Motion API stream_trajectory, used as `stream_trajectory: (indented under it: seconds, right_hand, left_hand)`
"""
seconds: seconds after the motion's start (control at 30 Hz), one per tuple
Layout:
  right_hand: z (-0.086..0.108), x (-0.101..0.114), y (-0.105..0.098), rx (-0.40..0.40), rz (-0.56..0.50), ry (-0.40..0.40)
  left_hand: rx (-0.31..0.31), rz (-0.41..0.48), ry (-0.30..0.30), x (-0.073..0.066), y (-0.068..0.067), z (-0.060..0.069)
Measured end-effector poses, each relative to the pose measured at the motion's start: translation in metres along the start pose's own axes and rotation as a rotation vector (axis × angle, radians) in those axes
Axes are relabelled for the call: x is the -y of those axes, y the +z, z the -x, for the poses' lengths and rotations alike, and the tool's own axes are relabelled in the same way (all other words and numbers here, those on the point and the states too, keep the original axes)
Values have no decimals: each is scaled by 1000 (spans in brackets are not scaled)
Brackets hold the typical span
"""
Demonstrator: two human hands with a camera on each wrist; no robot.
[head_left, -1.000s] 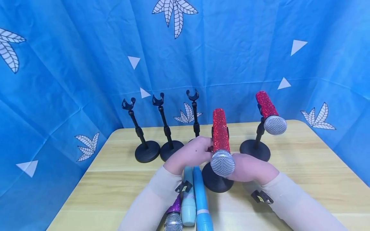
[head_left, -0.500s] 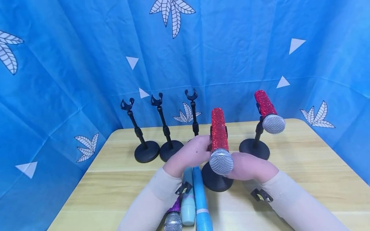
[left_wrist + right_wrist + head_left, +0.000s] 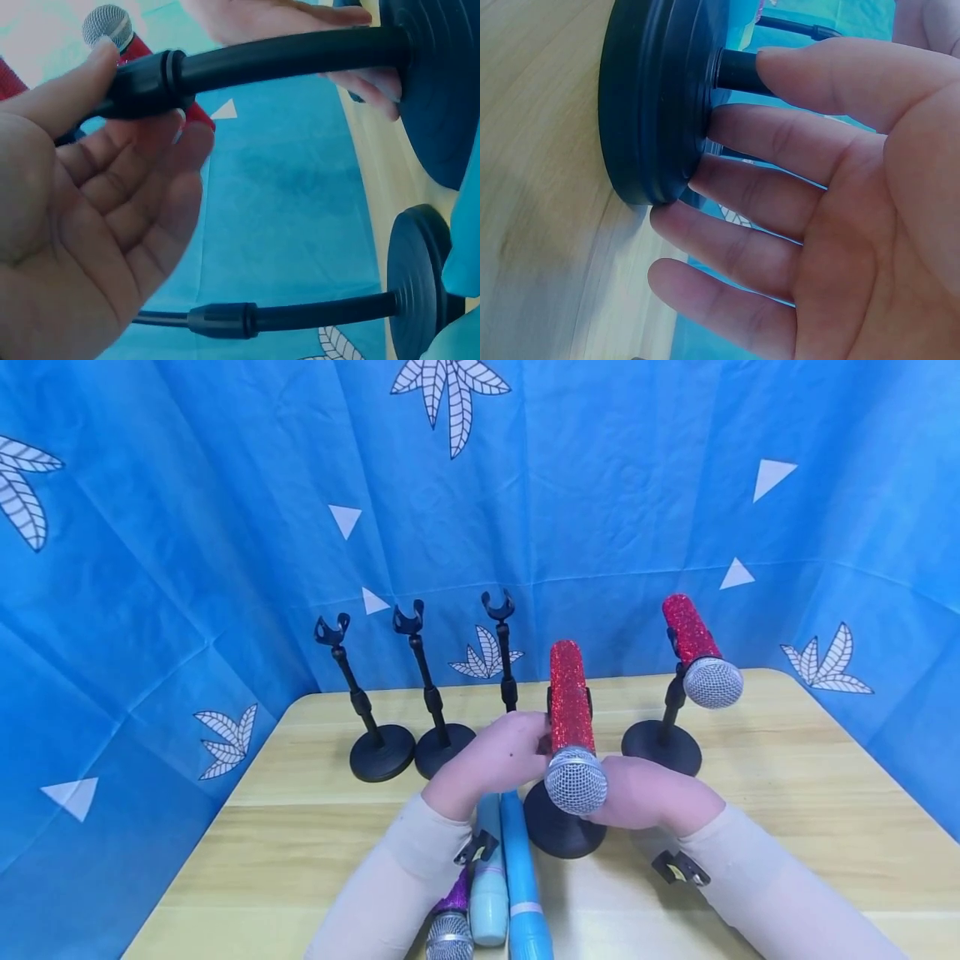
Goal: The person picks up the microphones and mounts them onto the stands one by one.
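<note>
A glittery red microphone (image 3: 572, 697) with a silver mesh head sits in the clip of a black microphone stand (image 3: 562, 831), its head tilted down toward me. My left hand (image 3: 498, 753) pinches the collar (image 3: 142, 84) on the stand's pole between thumb and fingers, just under the microphone. Lower down, my right hand (image 3: 652, 792) is beside the same stand. Seen from the right wrist, its fairly straight fingers touch the round base (image 3: 660, 97), and the thumb lies against the pole (image 3: 739, 71). The microphone hides part of both hands in the head view.
At the right stands another red microphone (image 3: 697, 652) on its stand. Several bare stands (image 3: 382, 752) line the back left. Under my left forearm lie a purple microphone (image 3: 450, 935), a pale teal one (image 3: 489, 902) and a blue one (image 3: 525, 885). Blue cloth (image 3: 615, 485) surrounds the table.
</note>
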State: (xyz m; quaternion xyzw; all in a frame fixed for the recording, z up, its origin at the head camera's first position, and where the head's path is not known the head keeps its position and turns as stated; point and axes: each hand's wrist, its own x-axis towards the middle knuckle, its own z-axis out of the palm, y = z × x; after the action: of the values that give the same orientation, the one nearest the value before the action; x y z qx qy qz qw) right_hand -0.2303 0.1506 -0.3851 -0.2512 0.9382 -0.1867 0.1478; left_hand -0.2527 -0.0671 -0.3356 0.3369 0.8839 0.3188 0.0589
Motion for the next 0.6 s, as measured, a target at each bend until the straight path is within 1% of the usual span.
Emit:
stream_trajectory:
  seconds: [0.17, 0.23, 0.3, 0.4, 0.47, 0.53, 0.6]
  right_hand:
    - [0, 1, -1, -1, 8, -28]
    - [0, 1, -1, 2, 20, -34]
    - [0, 1, -1, 5, 23, -43]
    - [2, 1, -1, 1, 39, -48]
    - [3, 2, 0, -6, 49, -55]
    - [5, 3, 0, -7, 55, -59]
    - [7, 5, 0, -11, 70, -74]
  left_hand:
    - [-24, -133, 34, -5, 1, 3]
    - [-24, -160, 38, -6, 1, 5]
    - [-17, -161, 34, -7, 0, 6]
    - [-3, -126, 22, -8, -2, 5]
    - [1, -123, 12, -9, -3, 5]
    - [4, -147, -2, -10, -5, 6]
    - [12, -201, -15, -10, -5, 7]
